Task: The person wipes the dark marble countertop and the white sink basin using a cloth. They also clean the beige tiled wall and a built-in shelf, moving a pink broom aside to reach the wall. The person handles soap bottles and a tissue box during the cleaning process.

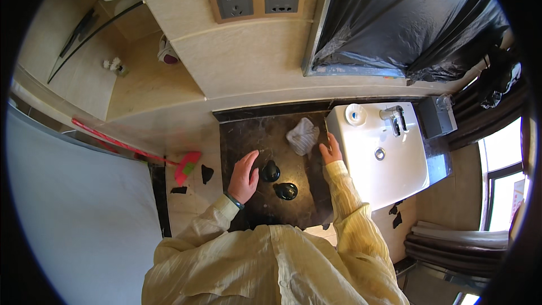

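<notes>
Extends the left hand (244,178) over the dark marble countertop (262,209) with fingers loosely straightened, gripping nothing visible, just left of a glossy black rounded object (270,171). Has a second glossy black object (286,191) close by, nearer the body and slightly farther right, also between the hands. Places the right hand (332,149) at the left rim of the white washbasin (349,155), with thumb parted from fingers and nothing visible in the grasp; cannot tell whether touching the rim. Has a crumpled gray striped cloth (303,136) on the countertop, just left of the right hand.
</notes>
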`<state>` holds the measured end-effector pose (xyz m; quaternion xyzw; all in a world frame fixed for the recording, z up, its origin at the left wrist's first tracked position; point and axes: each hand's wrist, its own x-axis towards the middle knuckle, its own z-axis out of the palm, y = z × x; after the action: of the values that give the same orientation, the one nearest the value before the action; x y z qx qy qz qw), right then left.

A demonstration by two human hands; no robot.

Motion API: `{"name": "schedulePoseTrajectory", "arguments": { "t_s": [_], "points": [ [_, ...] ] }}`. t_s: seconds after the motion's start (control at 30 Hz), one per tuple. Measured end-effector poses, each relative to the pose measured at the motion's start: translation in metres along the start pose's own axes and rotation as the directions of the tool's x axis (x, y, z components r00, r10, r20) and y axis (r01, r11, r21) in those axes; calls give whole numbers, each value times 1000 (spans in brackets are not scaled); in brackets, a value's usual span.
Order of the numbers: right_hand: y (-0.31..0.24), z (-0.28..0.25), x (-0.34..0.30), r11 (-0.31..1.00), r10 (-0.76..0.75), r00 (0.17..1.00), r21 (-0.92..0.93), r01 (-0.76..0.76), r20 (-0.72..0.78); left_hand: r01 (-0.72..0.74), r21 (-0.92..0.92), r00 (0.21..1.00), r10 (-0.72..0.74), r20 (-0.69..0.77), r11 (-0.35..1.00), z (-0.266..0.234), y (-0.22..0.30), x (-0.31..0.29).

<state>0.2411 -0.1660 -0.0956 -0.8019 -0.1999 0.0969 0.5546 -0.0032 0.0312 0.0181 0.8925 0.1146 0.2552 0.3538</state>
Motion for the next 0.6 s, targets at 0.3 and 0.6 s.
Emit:
{"name": "schedulePoseTrajectory", "arguments": {
  "t_s": [0.3, 0.6],
  "points": [
    [65, 29, -45, 727, 195, 965, -686, -21, 177, -388, 204, 833, 247, 496, 899, 46, -56, 85],
    [108, 23, -65, 611, -42, 972, -764, 207, 230, -588, 166, 456, 155, 876, 791, 163, -111, 122]
  ]
}}
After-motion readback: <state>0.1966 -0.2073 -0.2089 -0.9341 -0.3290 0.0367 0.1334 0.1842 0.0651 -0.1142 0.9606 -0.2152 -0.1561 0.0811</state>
